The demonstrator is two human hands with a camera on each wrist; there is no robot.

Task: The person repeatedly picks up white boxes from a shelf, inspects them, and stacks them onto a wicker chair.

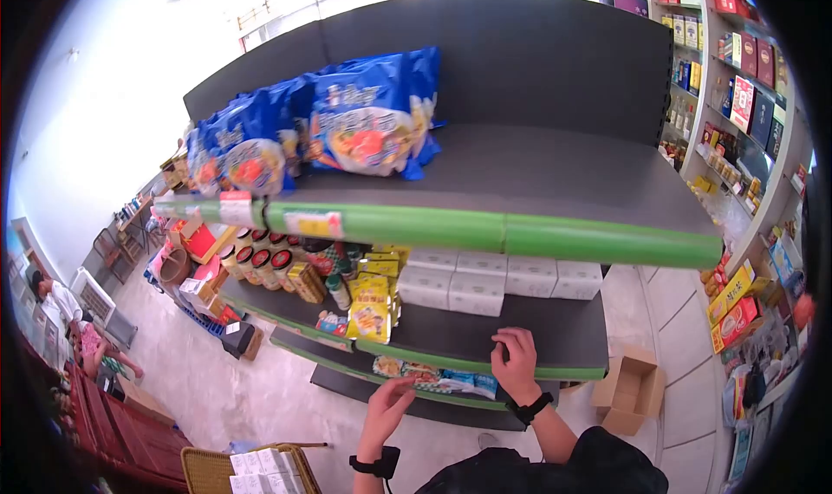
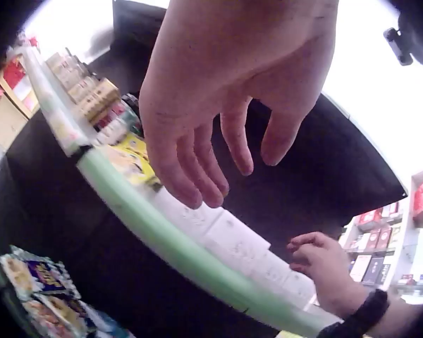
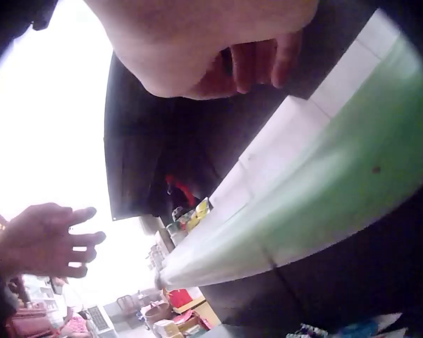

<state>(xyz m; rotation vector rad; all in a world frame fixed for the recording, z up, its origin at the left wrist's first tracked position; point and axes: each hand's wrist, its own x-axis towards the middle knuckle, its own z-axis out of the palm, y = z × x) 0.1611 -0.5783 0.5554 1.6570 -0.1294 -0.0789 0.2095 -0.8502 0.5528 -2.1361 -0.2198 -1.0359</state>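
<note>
White boxes point(image 1: 451, 290) stand in a block on the second shelf, beside yellow packets point(image 1: 371, 308). The right hand point(image 1: 517, 360) is over that shelf's front part, fingers loosely bent, holding nothing. To its left, the left hand point(image 1: 386, 414) hangs in front of the lower shelves with nothing in it. In the left wrist view the left hand point(image 2: 233, 98) has its fingers apart and relaxed, with white boxes point(image 2: 240, 243) beyond. The right wrist view shows the right hand point(image 3: 211, 49) with bent fingers and the left hand point(image 3: 46, 241) spread.
Blue bags point(image 1: 368, 117) stand on the top shelf above a green edge point(image 1: 520, 234). Jars point(image 1: 260, 264) are left of the yellow packets. An open carton point(image 1: 628, 390) lies on the floor at right. More white boxes point(image 1: 260, 468) rest on a woven chair point(image 1: 204, 472).
</note>
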